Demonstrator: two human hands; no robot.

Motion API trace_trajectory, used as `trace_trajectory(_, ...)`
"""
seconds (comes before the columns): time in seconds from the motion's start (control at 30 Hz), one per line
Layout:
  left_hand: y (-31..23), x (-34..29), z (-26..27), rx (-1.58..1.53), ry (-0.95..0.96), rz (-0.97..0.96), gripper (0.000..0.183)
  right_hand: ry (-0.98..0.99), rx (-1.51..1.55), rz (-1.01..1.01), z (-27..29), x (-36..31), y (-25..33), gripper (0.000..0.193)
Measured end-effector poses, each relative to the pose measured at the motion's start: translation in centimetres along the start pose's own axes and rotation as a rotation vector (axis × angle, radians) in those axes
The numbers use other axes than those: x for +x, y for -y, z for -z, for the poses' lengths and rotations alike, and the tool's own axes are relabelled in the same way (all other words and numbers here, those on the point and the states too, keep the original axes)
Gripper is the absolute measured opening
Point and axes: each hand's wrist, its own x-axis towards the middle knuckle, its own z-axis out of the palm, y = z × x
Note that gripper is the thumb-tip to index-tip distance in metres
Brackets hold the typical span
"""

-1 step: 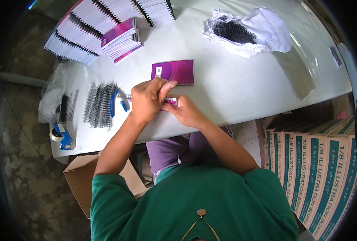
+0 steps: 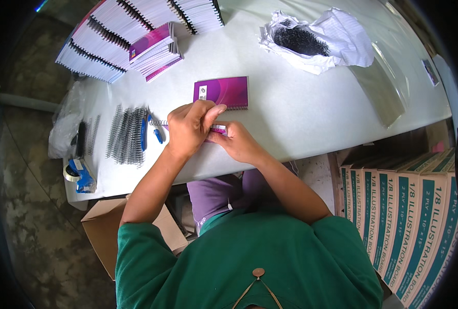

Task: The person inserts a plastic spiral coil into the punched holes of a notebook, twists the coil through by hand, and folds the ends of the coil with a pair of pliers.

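Observation:
My left hand (image 2: 187, 127) is closed over a small purple notebook (image 2: 219, 129) at the table's near edge, its thumb pointing right. Most of the notebook is hidden under my hands. A dark wire spiral coil (image 2: 159, 123) sticks out to the left of my left hand, in line with the notebook's edge. My right hand (image 2: 241, 142) grips the notebook's right end, the thumb lying against it. Just beyond my hands lies another purple notebook (image 2: 222, 92), flat, with a spiral along its near edge.
Left of my hands lie a blue-handled tool (image 2: 158, 136) and several loose spiral coils (image 2: 127, 135). Farther left is a tape dispenser (image 2: 83, 175). A stack of small notebooks (image 2: 157, 51) leans by large spiral-bound books (image 2: 103, 44). Crumpled white paper (image 2: 350, 41) holds black coils. Cartons (image 2: 393, 216) stand right.

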Motion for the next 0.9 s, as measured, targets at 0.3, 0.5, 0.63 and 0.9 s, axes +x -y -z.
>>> trace_trajectory(0.3, 0.0, -1.5, -0.5, 0.349, -0.155, -0.219, 0.084, -0.114, -0.219, 0.246, -0.6, -0.8, -1.4, 0.022)
trace_trajectory(0.5, -1.7, -4.3, 2.4, 0.239, 0.305, -0.123, 0.05, -0.098, -0.118, 0.106, -0.4, -0.7, -1.5, 0.023)
trace_trajectory(0.63, -1.9, -0.8, 4.0, 0.006, 0.389, -0.065, 0.025, -0.062, -0.108, 0.102, -0.3, -0.5, -1.2, 0.021)
trace_trajectory(0.9, -1.3, 0.7, 4.3, -0.021, 0.522, -0.07, 0.014, -0.072, -0.117, -0.003, -0.2, -0.4, -0.9, 0.02)
